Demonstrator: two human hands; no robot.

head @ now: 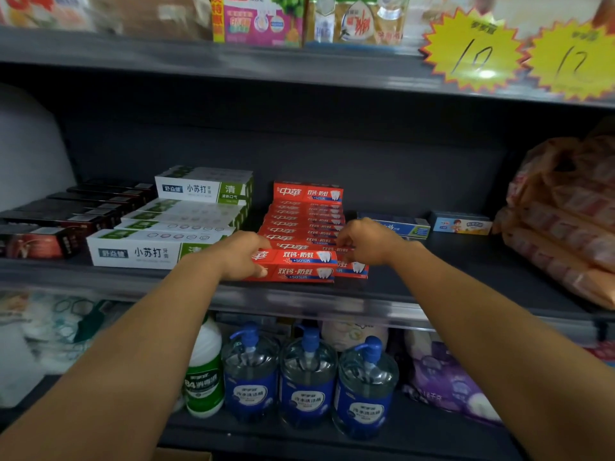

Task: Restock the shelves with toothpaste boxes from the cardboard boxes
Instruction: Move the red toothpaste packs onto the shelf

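Red toothpaste boxes (304, 224) lie in a row running back on the dark middle shelf (432, 287), with one standing upright at the back. At the front edge, my left hand (244, 257) grips the left end of two stacked red boxes (299, 266). My right hand (364, 242) rests its fingers on another red box (354, 270) just behind and to the right of that stack. No cardboard box is in view.
White and green toothpaste boxes (159, 249) and dark boxes (50, 224) fill the shelf's left. Two blue boxes (461, 224) and a bagged bundle (565, 221) sit at right. Pump bottles (307, 377) stand on the shelf below. Yellow price tags (472, 51) hang above.
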